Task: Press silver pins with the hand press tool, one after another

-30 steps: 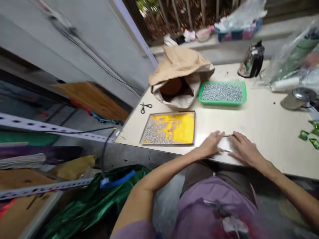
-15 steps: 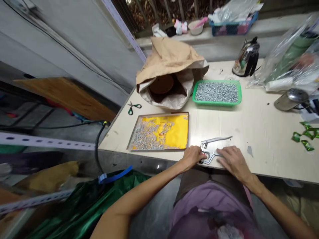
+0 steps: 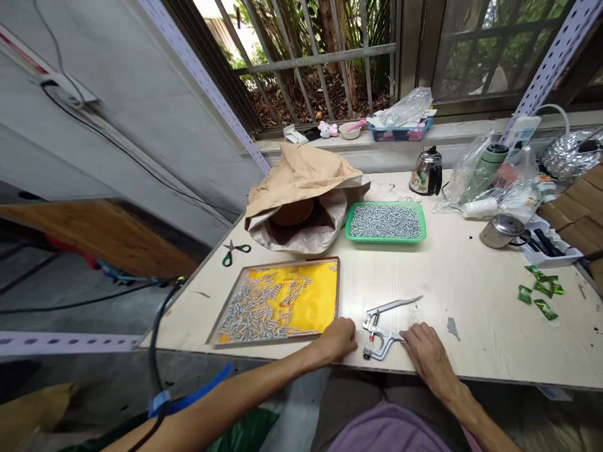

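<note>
A pair of silver snap-setting pliers [image 3: 384, 342] lies near the table's front edge, handles spread to the right. Between its jaws is a small red part, and a black die sits at the lower jaw's end. My right hand [image 3: 428, 355] has its fingers closed over the end of the lower handle. Left of the jaws, apart from them, my left hand [image 3: 338, 341] rests by the corner of a shallow tray [image 3: 338, 292]. Its fingers are curled; whatever they may hold is hidden. Small silver metal pieces [image 3: 257, 304] cover the left part of the tray's yellow bottom.
A green tub [image 3: 386, 240] full of similar pieces stands beyond the pliers. Left of it gapes a brown paper sack [image 3: 306, 169]. Scissors [image 3: 232, 252] lie at the left; a kettle [image 3: 426, 172], a metal cup [image 3: 502, 231] and green wrapped packets [image 3: 544, 289] are at the right.
My left hand has let go of the pliers' jaw end and moved left beside the tray. My right hand stays at the lower handle. The view has tilted up, showing more window.
</note>
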Tool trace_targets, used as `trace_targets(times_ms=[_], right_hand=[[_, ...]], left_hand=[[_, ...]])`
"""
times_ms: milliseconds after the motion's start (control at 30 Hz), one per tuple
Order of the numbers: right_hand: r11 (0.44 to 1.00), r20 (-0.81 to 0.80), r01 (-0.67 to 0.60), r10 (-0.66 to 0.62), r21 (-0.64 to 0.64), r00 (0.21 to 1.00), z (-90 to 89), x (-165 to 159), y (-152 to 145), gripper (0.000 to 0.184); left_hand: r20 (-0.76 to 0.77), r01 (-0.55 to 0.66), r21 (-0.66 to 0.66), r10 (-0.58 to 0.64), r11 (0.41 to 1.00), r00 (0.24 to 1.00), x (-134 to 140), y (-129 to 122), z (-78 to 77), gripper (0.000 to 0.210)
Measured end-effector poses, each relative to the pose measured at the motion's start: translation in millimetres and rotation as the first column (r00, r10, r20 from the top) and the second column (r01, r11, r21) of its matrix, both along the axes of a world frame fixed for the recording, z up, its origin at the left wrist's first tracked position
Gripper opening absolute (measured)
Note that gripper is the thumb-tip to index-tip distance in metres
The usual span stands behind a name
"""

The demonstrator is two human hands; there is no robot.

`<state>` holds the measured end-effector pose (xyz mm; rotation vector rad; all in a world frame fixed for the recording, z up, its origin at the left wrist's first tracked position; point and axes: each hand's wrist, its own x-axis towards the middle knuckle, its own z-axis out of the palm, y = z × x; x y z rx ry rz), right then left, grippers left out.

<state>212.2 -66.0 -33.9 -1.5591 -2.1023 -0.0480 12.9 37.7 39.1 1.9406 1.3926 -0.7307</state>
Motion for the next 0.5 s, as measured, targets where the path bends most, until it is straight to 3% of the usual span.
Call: trace_targets(times_ms=[100, 167, 300, 367, 433, 500], right_hand=[[0.999, -0.004, 0.024, -0.024, 0.034, 1.000, 1.1, 1, 0, 0.017], [0.998, 0.004, 0.024, -0.024, 0.054, 1.000, 3.9, 0, 1, 0.018], [0.998, 0.022, -0.002, 0.001, 0.057, 1.000, 9.3, 1, 3, 0.021], [0.999, 0.023, -0.014, 0.013, 0.052, 1.000, 9.8, 2, 2, 0.020], [0.999, 0.017, -0.021, 0.020, 0.050, 1.000, 8.6, 3, 2, 0.020], [0.998, 0.003, -0.034, 0.034, 0.057, 0.999, 6.2, 3, 3, 0.020]], left_hand=[[0.000, 0.044, 0.228, -0.045, 0.973, 0.999, -8, 13, 13.9, 0.017], [0.049, 0.034, 0.360, -0.055, 0.932, 0.997, -5, 32, 31.9, 0.022], [0.161, -0.044, 0.619, -0.072, 0.785, 0.984, 19, 85, 78.0, 0.029], [0.218, -0.092, 0.686, -0.084, 0.721, 0.972, 26, 108, 95.0, 0.027], [0.262, -0.142, 0.736, -0.085, 0.662, 0.961, 22, 122, 101.8, 0.026], [0.268, -0.165, 0.744, -0.063, 0.647, 0.961, 7, 124, 98.3, 0.028]])
